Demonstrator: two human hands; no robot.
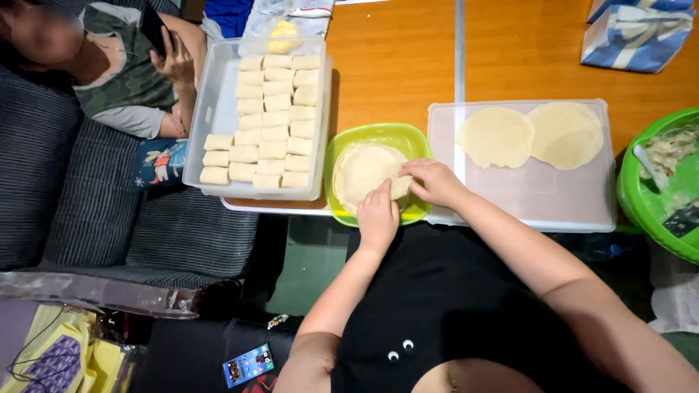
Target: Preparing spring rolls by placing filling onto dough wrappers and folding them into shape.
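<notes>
A lime-green square plate (408, 138) holds a stack of thin round pale wrappers (362, 172). My left hand (377, 215) rests on the stack's near edge, fingers curled on the top wrapper. My right hand (431, 180) pinches the same wrapper's right edge. To the right, two round wrappers (496, 136) (566, 134) lie flat on a translucent plastic lid (531, 196). To the left, a clear rectangular container (216, 102) holds rows of several folded pale rolls (275, 124).
A green bowl (632, 196) with filling and a spoon sits at the right edge of the orange table (393, 58). Another person (124, 80) sits at the far left holding a dark phone. A phone (248, 364) lies below. A blue-white bag (637, 33) is at top right.
</notes>
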